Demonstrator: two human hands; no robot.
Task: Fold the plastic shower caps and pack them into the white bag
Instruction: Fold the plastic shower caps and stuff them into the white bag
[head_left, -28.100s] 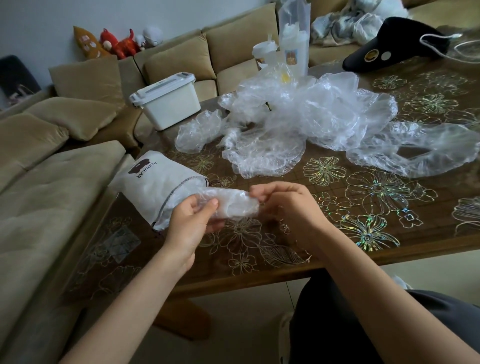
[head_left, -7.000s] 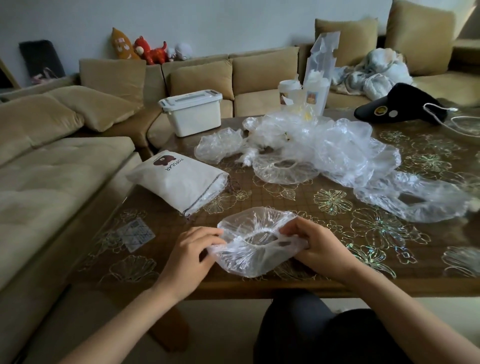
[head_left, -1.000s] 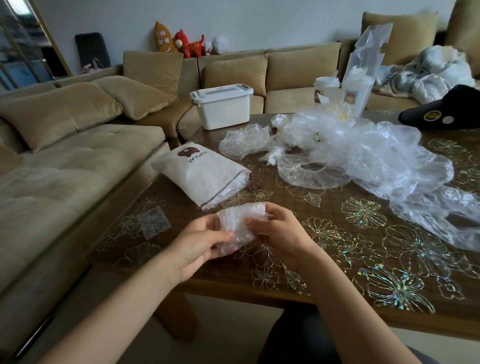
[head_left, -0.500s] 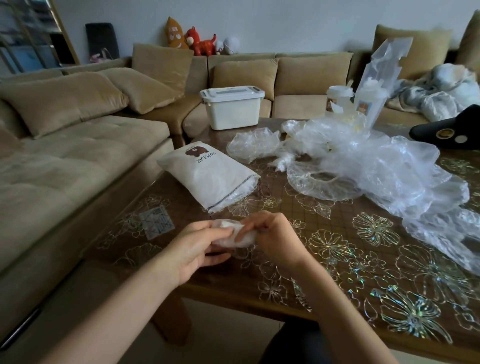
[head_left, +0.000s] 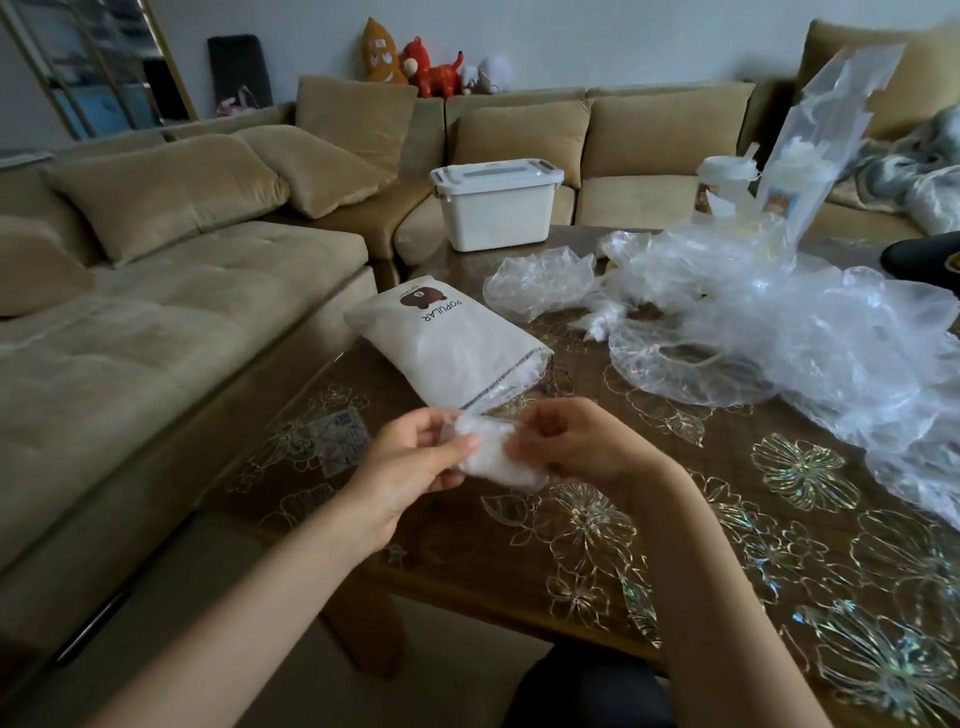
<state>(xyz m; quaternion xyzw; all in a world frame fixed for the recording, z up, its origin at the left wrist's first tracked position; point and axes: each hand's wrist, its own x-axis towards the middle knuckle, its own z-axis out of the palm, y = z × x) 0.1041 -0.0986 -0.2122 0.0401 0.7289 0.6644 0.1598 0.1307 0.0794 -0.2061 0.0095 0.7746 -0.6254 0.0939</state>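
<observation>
Folded shower cap (head_left: 493, 457) pinched between left hand (head_left: 415, 462) and right hand (head_left: 576, 441), above near tabletop (head_left: 597, 545); white bag (head_left: 447, 343) just beyond.

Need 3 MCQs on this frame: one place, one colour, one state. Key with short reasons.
1. Where does the white bag lie?
A on the sofa; B on the table; C on the floor.
2. The lidded box is:
A red; B black; C white.
3. The shower cap between the left hand and right hand is:
A folded small; B spread flat; C inside the bag.

Key: 1B, it rests on the tabletop just beyond the hands. 2C, its body and lid are both white. 3A, the fingers of both hands pinch a compact wad.
</observation>
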